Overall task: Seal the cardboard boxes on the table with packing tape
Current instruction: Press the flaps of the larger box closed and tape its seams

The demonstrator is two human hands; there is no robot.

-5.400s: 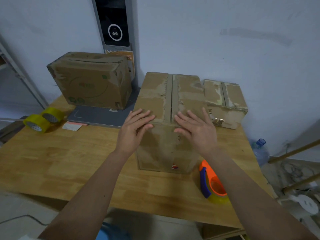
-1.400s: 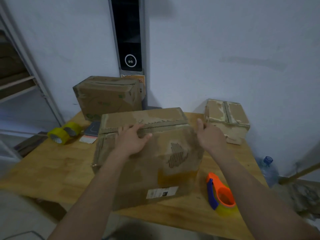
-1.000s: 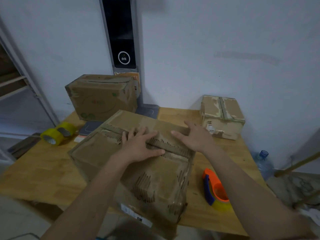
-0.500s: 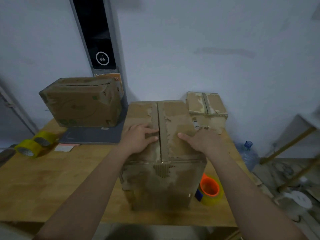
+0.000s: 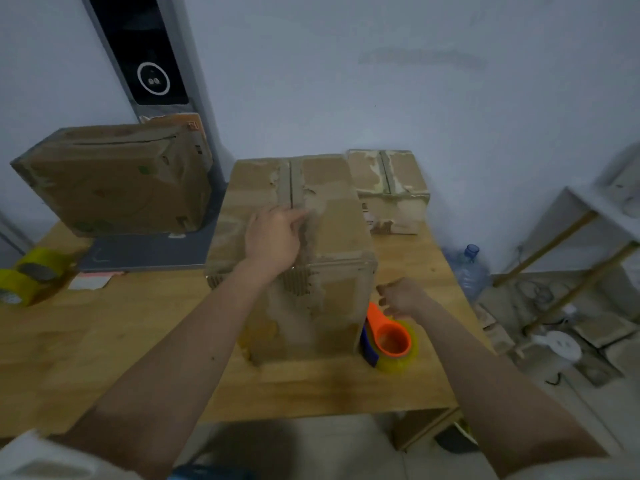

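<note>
While the left hand (image 5: 273,239) rests flat-fingered on the middle box (image 5: 294,251) at the table's (image 5: 104,341) centre, its seam untaped, the right hand (image 5: 401,297) hovers with fingers loosely curled, empty, over the orange tape dispenser (image 5: 389,337) — sealing looks not yet begun — no writing readable.

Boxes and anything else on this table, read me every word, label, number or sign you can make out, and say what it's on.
No text can be read here.
Big left box: green printed marks, blurred.
Orange carton behind it: dark characters, too blurred.
Small back box: a label with dark print, too small.
Wall panel: a white ring symbol, no words.
Middle box under the left hand: no readable print.
</note>
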